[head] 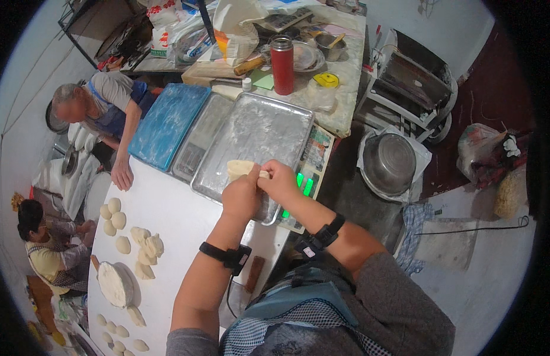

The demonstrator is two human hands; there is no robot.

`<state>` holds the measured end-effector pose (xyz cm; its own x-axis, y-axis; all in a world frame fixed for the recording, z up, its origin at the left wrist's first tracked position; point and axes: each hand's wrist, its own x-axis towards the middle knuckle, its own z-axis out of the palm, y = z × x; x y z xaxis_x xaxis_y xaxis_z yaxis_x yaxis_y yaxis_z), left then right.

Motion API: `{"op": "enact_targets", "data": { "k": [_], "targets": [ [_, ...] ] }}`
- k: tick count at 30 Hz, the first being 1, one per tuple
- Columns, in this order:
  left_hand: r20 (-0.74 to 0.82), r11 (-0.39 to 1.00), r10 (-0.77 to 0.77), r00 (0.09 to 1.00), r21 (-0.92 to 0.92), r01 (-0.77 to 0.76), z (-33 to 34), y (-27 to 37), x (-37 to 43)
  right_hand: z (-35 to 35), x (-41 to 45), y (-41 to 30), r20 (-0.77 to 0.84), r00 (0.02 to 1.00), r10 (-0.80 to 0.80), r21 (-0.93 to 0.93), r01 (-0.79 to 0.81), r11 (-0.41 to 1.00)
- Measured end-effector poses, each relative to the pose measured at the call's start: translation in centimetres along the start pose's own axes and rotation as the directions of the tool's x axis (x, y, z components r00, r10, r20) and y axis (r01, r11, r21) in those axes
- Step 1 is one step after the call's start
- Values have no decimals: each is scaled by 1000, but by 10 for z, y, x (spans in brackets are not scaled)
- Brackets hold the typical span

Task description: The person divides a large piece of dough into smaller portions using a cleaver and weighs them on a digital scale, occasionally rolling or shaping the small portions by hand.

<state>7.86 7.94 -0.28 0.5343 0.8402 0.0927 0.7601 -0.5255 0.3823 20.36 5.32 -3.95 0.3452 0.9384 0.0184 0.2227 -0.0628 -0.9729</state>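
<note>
A pale piece of dough (240,168) is held above the near part of a floured metal tray (268,127). My left hand (241,196) grips the dough from its near side, covering part of it. With its fingertips, my right hand (278,179) pinches a small end of the same dough just beside the left thumb. The tray rests over a weighing scale (317,149) whose green digits are lit. Further left on the white table (181,213) lie torn dough chunks (146,247) and several round dough balls (114,216).
Small dough balls (121,330) and a flour-filled bowl (114,285) are at lower left. Beyond the tray stands an open red flask (282,66). A blue floured lid (170,124) lies left of it. Two other people are across the table; one rests a hand (122,173) on its edge.
</note>
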Motion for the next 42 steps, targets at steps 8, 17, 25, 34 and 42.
{"op": "enact_targets", "data": {
  "k": [8,17,25,34,42],
  "targets": [
    [57,998,-2,998,-69,6,-14,-14,-7,-39,-84,-93,439,898,-31,448,-189,874],
    [485,336,48,873,-831,443,-51,5,-124,-38,-136,-65,516,805,-292,-55,371,927],
    [512,-182,-418,750,-856,483,-43,-50,-230,-24,-159,-64,632,654,-416,-147,628,764],
    [440,-318,-705,556,-897,307,-39,-80,-318,-21,-150,-57,643,671,-370,-244,637,731],
    [473,-302,-511,718,-881,365,-52,-71,-283,-24,-55,-40,186,754,-630,-538,615,577]
  ]
}}
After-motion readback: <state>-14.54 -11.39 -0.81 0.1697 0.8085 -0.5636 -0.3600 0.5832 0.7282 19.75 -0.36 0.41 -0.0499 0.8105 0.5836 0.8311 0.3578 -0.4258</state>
